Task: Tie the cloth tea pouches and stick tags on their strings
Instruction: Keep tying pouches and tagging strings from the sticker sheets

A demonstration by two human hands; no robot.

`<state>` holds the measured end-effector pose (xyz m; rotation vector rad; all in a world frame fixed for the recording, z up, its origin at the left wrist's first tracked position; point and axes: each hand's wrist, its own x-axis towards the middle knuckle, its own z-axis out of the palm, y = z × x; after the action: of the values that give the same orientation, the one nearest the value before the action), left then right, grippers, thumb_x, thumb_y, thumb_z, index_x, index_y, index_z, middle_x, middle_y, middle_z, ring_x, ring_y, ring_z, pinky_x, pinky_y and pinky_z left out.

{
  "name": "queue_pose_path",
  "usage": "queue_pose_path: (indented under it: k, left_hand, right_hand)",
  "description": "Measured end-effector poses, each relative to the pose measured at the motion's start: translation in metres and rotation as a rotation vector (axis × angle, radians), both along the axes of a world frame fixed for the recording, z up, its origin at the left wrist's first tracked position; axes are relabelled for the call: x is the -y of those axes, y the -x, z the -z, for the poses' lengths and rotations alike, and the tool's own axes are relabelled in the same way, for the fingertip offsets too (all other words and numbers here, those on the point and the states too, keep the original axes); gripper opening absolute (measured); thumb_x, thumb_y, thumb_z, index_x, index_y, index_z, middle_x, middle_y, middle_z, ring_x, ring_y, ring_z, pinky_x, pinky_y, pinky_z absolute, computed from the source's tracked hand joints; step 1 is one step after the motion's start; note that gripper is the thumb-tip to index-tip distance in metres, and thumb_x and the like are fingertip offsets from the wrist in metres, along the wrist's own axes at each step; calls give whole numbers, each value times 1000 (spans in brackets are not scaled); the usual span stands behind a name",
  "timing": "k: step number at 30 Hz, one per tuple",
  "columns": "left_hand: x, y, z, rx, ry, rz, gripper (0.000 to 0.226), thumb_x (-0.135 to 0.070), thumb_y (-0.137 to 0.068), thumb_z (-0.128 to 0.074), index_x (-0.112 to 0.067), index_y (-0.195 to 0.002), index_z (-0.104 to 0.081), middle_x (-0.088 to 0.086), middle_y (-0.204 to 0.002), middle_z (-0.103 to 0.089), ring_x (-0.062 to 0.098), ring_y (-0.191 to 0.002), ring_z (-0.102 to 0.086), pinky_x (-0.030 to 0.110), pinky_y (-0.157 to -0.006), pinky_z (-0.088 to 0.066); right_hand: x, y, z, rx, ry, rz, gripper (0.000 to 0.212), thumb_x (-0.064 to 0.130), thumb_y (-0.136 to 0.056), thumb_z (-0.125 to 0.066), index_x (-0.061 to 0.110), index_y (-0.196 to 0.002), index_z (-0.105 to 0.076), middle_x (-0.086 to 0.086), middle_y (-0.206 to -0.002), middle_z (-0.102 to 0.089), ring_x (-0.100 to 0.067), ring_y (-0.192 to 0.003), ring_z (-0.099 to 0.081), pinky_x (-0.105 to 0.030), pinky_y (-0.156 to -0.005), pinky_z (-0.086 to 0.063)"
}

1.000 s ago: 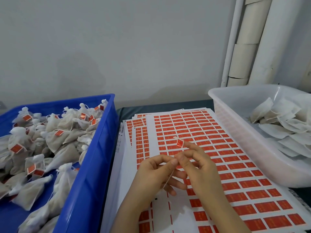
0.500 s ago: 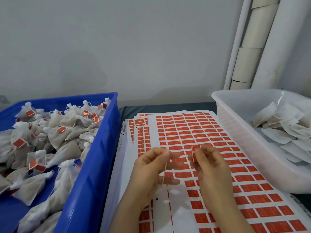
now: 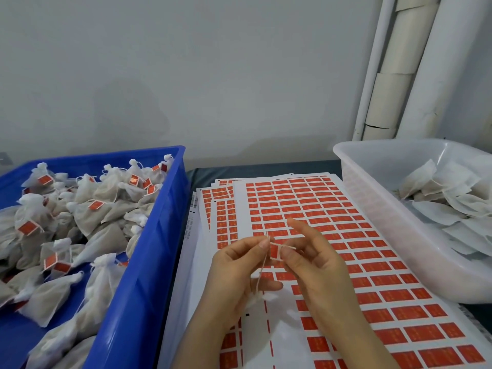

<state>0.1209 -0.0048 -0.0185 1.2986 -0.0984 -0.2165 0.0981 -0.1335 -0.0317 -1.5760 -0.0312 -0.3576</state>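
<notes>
Grey wall backs a dark tabletop carrying sticker sheets, with a blue crate of tagged pouches at left and a white tub of flat pouches at right. Above the sheets, the left hand pinches a string whose pouch hangs beneath its fingers. The right hand pinches a red tag against that string's upper end.
</notes>
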Motion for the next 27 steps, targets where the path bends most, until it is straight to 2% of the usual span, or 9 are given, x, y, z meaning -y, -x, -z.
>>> queue_pose_path:
  k: [5,8,16,27]
  left_hand:
    - [1,0,-1,-22,-2,-1,23,-32,-69,-66,-22,-87,-78,6,-99,-73,28,-84,-71,30,-52,-55]
    - [1,0,-1,-11,-19,27,21,-31,-70,-64,-26,-85,-78,2,-96,-74,25,-85,-72,30,-53,-55]
    - [0,0,-1,0,-18,82,21,-29,-72,-64,-23,-86,-78,7,-95,-74,24,-86,-72,31,-55,-56]
    - [-4,-2,2,-29,19,134,23,-25,-77,-63,-17,-93,-77,11,-102,-72,28,-89,-71,33,-57,-56]
  right_hand:
    - [-4,4,-2,48,42,-19,38,46,-65,-64,52,-102,-57,21,-87,-67,7,-88,-62,-2,-61,-44]
    - [-4,3,-2,53,27,-6,39,44,-65,-64,47,-102,-56,21,-86,-67,5,-87,-63,-3,-63,-45]
    - [-4,4,-1,47,3,-14,35,38,-68,-65,40,-102,-58,24,-88,-66,5,-87,-64,-5,-65,-47]
    - [-4,7,-2,53,-35,-63,33,37,-68,-65,39,-100,-58,24,-89,-67,4,-87,-65,-7,-65,-48]
